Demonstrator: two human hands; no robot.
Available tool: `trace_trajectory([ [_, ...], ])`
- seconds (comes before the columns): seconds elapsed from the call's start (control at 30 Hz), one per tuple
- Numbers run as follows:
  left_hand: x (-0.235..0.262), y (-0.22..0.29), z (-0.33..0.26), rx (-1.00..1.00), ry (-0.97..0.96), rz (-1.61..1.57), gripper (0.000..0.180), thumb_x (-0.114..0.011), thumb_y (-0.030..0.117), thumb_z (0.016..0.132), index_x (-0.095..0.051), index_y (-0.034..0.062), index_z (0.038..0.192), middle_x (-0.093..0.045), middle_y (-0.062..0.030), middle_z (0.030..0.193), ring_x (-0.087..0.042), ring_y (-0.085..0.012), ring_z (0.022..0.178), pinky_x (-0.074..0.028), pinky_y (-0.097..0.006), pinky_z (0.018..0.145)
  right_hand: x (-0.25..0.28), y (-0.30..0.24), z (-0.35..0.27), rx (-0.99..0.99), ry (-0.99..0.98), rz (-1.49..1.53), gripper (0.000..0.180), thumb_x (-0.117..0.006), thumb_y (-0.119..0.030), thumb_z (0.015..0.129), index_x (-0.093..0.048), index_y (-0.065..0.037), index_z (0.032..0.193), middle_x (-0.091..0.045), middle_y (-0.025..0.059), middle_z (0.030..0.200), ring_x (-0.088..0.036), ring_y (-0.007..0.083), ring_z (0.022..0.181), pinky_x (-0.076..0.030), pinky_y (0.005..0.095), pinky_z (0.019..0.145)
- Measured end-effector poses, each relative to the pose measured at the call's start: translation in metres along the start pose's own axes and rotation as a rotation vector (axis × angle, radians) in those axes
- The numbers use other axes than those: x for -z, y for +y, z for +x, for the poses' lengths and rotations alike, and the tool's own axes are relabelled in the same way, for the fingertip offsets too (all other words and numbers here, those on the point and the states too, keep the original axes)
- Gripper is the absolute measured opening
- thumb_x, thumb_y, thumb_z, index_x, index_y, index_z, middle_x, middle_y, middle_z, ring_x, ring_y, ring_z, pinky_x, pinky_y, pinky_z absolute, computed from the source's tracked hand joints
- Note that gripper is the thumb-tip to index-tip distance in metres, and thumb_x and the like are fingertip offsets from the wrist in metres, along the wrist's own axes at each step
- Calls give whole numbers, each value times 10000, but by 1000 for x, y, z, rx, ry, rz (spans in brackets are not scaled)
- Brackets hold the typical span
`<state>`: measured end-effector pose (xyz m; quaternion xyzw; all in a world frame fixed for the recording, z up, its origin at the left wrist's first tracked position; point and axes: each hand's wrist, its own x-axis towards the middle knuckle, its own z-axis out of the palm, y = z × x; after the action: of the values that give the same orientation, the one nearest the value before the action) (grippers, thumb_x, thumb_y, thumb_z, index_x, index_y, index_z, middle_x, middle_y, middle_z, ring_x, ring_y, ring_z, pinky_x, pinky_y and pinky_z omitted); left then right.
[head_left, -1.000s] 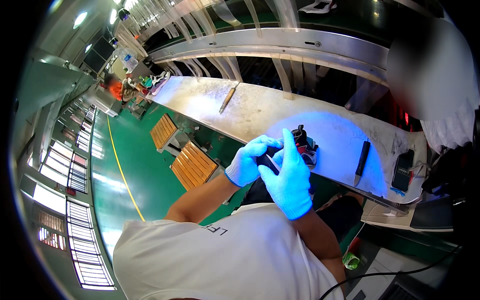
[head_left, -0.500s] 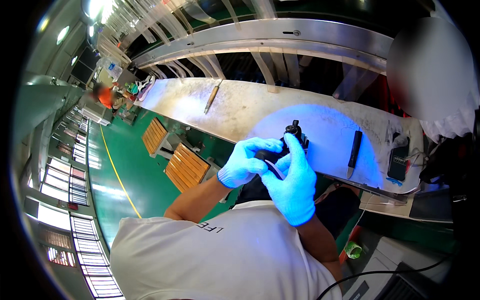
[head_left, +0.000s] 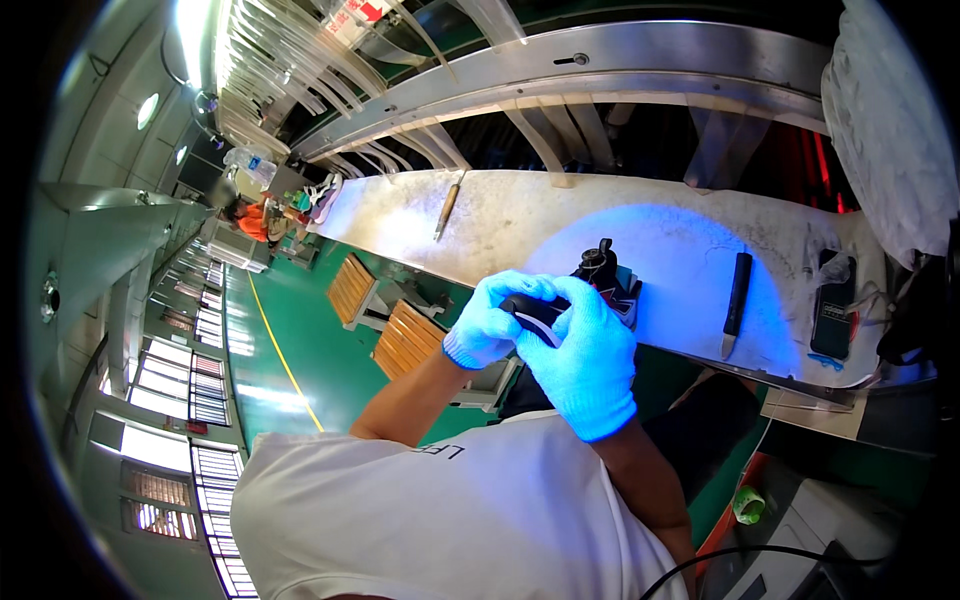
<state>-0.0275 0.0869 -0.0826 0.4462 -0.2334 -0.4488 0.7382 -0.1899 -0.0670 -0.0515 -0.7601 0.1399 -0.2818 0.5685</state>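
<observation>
Both hands wear knitted gloves lit bright blue. Between them is a black shoe [head_left: 533,312] with a pale curved sole edge, held above the near edge of the worktable. My left hand [head_left: 492,322] wraps its left end with curled fingers. From the right, my right hand [head_left: 583,358] closes over it, fingers bent across the top. Just beyond the fingers stands a black part with a loop on top [head_left: 598,262], with teal and red bits beside it; whether it belongs to the shoe I cannot tell. The gloves hide much of the shoe.
On the long pale worktable [head_left: 510,215] lie a black-handled knife [head_left: 738,300], a wooden-handled tool [head_left: 449,212] and a dark phone-like slab [head_left: 833,310]. A metal rail [head_left: 600,75] with clear hanging strips runs behind. Slatted wooden seats [head_left: 405,338] stand left; a person in orange [head_left: 252,222] is far off.
The view has shifted, so the table and tools appear farther right. My right fingers have come down from the black looped part and now bend over the shoe near my left hand.
</observation>
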Motion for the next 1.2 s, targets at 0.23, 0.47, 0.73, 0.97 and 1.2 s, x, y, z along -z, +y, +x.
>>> trace_trajectory([
  [0.23, 12, -1, -1, 0, -16, -52, 643, -1017, 119, 709, -749, 15, 1284, -726, -158, 1384, -702, -336, 1318, -574, -493, 1176, -11, 4, 1, 27, 63, -9, 641, -1004, -363, 823, -692, -79, 1305, -794, 143, 1136, -797, 321, 965, -648, 441, 840],
  [0.47, 11, -5, 3, -35, -58, -23, 715, -1071, 176, 655, -757, 6, 1275, -729, -175, 1388, -692, -337, 1328, -548, -510, 1191, -12, 11, -5, 59, 111, -30, 648, -1029, -372, 787, -704, -79, 1265, -789, 126, 1090, -784, 271, 885, -650, 413, 811],
  [0.73, 7, -5, 3, -58, -59, -13, 760, -1083, 209, 635, -769, -26, 1285, -722, -202, 1418, -680, -347, 1350, -527, -515, 1212, -10, 16, -8, 29, 85, -61, 600, -1012, -364, 806, -681, -72, 1213, -760, 142, 1053, -783, 342, 921, -635, 450, 791],
  [0.97, 17, -3, 2, -63, -149, 2, 616, -1008, 143, 761, -754, 61, 1317, -723, -141, 1351, -531, -382, 1470, -419, -575, 1277, -11, 18, -7, 6, 68, -42, 620, -1035, -382, 769, -675, -80, 1174, -730, 129, 1043, -763, 342, 944, -625, 469, 793],
  [1.2, 28, -2, 3, -68, -187, 22, 598, -1005, 161, 772, -755, 68, 1307, -727, -139, 1343, -535, -391, 1462, -426, -596, 1271, -12, 27, -2, 116, 93, -105, 654, -1050, -403, 735, -659, -96, 1161, -716, 110, 1060, -758, 335, 953, -624, 459, 791],
])
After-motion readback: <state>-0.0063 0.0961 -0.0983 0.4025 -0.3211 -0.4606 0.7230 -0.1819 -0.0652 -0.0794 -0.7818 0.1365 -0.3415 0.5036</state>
